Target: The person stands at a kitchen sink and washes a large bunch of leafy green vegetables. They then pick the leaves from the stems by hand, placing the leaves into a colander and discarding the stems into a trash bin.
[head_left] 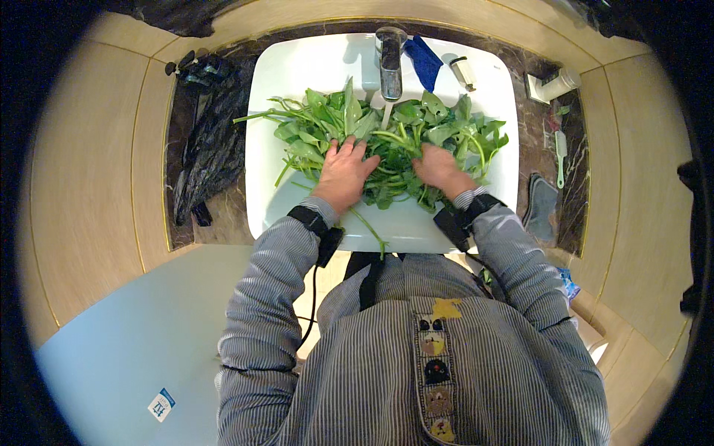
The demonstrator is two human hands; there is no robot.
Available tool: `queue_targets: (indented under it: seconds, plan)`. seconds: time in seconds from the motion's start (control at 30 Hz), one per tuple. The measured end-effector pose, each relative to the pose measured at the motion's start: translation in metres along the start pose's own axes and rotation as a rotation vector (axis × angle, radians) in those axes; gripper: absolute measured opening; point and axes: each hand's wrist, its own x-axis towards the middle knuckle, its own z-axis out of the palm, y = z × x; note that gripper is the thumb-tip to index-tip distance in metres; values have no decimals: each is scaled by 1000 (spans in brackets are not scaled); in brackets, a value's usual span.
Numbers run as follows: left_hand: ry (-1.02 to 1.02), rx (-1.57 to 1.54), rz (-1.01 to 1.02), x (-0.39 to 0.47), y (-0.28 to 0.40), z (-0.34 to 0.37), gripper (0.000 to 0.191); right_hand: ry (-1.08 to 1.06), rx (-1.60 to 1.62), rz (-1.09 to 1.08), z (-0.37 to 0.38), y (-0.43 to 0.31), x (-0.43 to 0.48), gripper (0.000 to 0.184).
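Observation:
A large heap of leafy greens with long stems fills the upper part of a white washbasin. Water runs from a chrome faucet onto the leaves. My left hand lies over the left half of the heap, fingers apart and pressed against the leaves. My right hand, slightly blurred, has its fingers curled around a bunch of stems right of centre; its fingertips are hidden among the greens. One loose stem trails toward the basin's front edge.
Left of the basin, a black plastic bag lies on the dark marble counter. A blue cloth and a small cylindrical item rest behind the faucet. Rightward are a white jar, a light-green-handled brush and a grey cloth.

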Motion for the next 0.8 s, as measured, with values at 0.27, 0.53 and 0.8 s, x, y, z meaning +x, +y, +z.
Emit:
queue_targets:
  seconds: [0.27, 0.53, 0.8]
  plan:
    - [-58, 140, -28, -48, -59, -20, 32, -49, 186, -217, 21, -21, -24, 34]
    - [-128, -58, -95, -53, -44, -34, 58, 109, 297, 49, -6, 19, -1, 40]
    - [39, -52, -38, -50, 4, -77, 63, 198, 341, -184, -23, -19, 23, 38]
